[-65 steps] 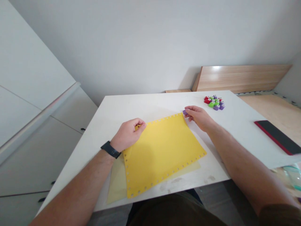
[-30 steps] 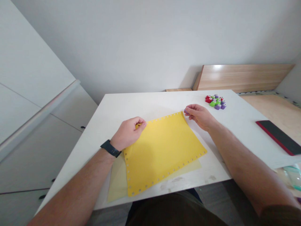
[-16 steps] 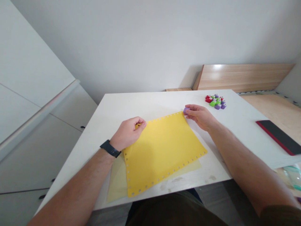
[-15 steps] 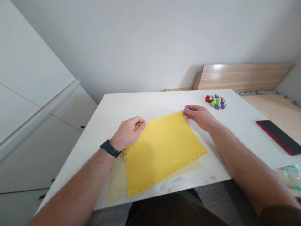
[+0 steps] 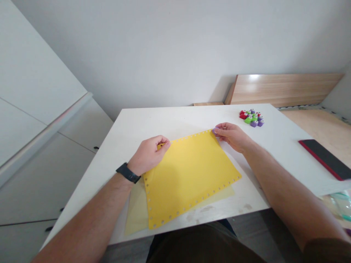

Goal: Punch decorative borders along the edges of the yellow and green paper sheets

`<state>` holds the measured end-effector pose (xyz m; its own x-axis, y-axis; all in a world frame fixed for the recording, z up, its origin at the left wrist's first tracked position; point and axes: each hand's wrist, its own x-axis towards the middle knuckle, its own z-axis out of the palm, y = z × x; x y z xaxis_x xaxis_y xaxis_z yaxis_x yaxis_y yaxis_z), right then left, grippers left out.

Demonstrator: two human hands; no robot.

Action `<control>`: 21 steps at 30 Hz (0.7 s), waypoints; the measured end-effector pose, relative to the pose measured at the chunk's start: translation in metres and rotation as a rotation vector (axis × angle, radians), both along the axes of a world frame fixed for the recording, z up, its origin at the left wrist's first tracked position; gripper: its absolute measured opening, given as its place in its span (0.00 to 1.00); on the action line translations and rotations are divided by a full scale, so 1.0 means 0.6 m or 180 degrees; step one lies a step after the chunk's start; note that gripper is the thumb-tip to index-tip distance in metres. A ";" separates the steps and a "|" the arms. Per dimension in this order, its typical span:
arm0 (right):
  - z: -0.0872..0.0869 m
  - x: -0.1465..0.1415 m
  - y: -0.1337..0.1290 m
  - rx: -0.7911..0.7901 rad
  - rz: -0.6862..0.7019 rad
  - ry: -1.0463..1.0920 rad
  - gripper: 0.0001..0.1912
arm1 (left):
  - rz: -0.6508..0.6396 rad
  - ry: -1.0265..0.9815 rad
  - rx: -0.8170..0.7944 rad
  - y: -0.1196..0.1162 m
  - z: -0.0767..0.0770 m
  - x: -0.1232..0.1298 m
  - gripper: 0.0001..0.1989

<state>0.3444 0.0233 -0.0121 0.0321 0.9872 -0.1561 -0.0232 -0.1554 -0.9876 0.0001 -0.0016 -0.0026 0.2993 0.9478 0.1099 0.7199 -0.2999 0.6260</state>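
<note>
A white table [image 5: 181, 117] fills the middle of the scene, with tall white cabinets [image 5: 41, 153] to the lower left and a pale wooden bed headboard [image 5: 282, 89] beyond its far right corner. Near the front of the table lies a yellow sheet [image 5: 192, 179] with a row of punched holes along its edges, tilted and resting on a paler translucent sheet [image 5: 135, 215] that shows past its lower left side. The left hand [image 5: 149, 153], a black wristband [image 5: 128, 173] on its wrist, pinches the sheet's upper left corner. The right hand [image 5: 233, 137] has its fingers closed on a small purple craft punch [image 5: 215, 131] at the upper right corner. Upper right of the sheet, a cluster of red, green and purple craft punches [image 5: 251, 118] sits well within reach, and a black-and-red case [image 5: 325, 164] lies further right.
</note>
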 end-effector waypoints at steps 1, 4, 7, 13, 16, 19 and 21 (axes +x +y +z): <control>0.000 0.000 0.000 0.0002 0.0011 -0.0017 0.22 | 0.0003 -0.0002 -0.0009 0.000 0.001 0.000 0.18; 0.000 0.001 0.000 -0.0001 0.0010 -0.0012 0.21 | 0.0015 -0.0022 -0.0042 -0.001 0.003 0.000 0.18; -0.004 0.004 0.002 0.0013 -0.0052 -0.0015 0.21 | 0.0008 -0.0044 -0.0045 -0.002 0.003 0.000 0.18; -0.010 0.010 0.008 0.0040 -0.0219 -0.0088 0.21 | 0.0038 -0.0038 -0.0059 -0.001 0.001 0.000 0.18; -0.008 0.009 0.007 0.0086 -0.0239 -0.0035 0.22 | 0.0029 -0.0047 -0.0067 -0.001 0.002 0.000 0.18; -0.003 0.008 0.004 0.0084 -0.0140 0.0080 0.21 | 0.0008 -0.0061 -0.0073 -0.002 0.004 0.001 0.18; -0.002 0.007 0.003 0.0067 -0.0113 0.0125 0.21 | 0.0022 -0.0058 -0.0094 -0.002 0.004 0.001 0.18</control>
